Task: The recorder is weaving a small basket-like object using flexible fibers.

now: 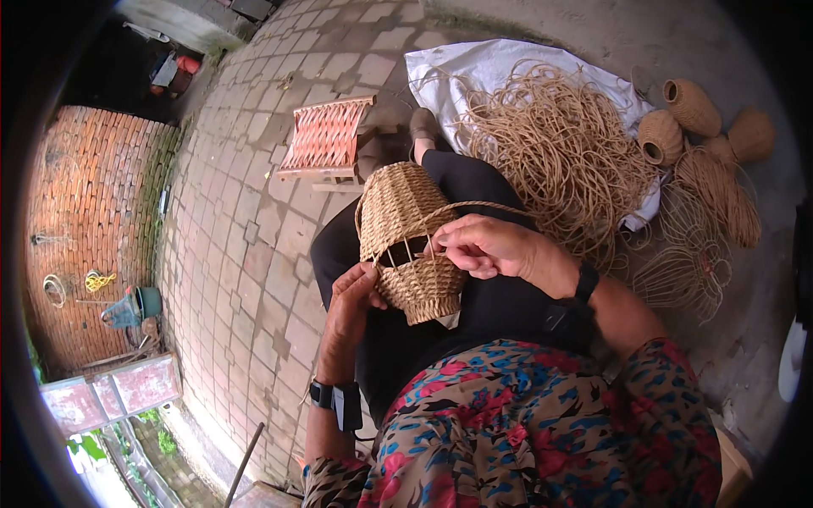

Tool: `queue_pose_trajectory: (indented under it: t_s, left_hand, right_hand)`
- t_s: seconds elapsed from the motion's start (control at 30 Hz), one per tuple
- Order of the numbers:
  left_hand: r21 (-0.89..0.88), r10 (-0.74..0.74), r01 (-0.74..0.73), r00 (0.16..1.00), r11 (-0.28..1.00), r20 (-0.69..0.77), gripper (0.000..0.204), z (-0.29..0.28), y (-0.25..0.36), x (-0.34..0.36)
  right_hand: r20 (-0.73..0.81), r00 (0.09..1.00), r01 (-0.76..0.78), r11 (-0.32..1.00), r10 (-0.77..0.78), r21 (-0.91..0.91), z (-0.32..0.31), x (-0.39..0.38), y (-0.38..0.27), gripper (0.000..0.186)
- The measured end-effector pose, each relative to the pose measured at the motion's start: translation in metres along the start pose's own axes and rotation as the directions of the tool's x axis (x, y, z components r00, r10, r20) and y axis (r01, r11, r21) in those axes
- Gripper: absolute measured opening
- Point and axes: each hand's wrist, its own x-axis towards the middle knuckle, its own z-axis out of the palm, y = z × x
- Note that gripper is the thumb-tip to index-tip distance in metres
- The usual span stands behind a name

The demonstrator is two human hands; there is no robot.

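A half-woven straw-coloured basket (403,201) lies across my lap, its narrow end toward me. An open gap in its side shows several thin upright stakes (409,250). My left hand (354,288) grips the basket's left side by the gap, thumb on the weave. At the gap's right end my right hand (478,245) is closed in a pinch; what sits between its fingertips is hidden. A twisted cord (487,204) runs from the basket over my right hand toward the right.
Ahead to the right, a big tangle of cord (550,144) lies on a white sheet (436,80). Several woven vessels (694,106), a cord bundle (720,190) and thin wire-like frames (686,262) lie beyond it. A low stool with an orange woven seat (326,135) stands ahead left on the paving.
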Motion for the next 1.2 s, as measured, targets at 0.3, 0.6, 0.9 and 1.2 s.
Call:
queue_pose_trajectory:
  t_s: [0.3, 0.6, 0.9, 1.2]
  left_hand:
    - [-0.028, -0.046, 0.047, 0.999, 0.999, 0.024, 0.027, 0.0, 0.003, 0.001]
    - [-0.005, -0.016, 0.016, 0.999, 1.0, 0.04, 0.032, -0.003, 0.003, 0.001]
    - [0.057, -0.03, 0.03, 1.0, 0.998, 0.007, 0.03, 0.01, 0.025, -0.004]
    - [0.198, 0.026, -0.056, 0.988, 0.979, 0.152, 0.047, 0.002, 0.031, 0.008]
  right_hand:
    - [-0.049, 0.999, -0.01, 0.997, 0.006, -0.079, -0.001, -0.001, -0.003, 0.031]
    - [-0.086, 0.994, 0.06, 0.987, -0.073, -0.149, -0.006, -0.005, -0.003, 0.028]
    - [-0.093, 0.886, 0.294, 0.705, -0.455, -0.646, 0.013, -0.003, -0.016, 0.017]
    - [-0.044, 0.827, 0.185, 0.345, -0.56, -0.92, 0.047, 0.008, -0.014, 0.018]
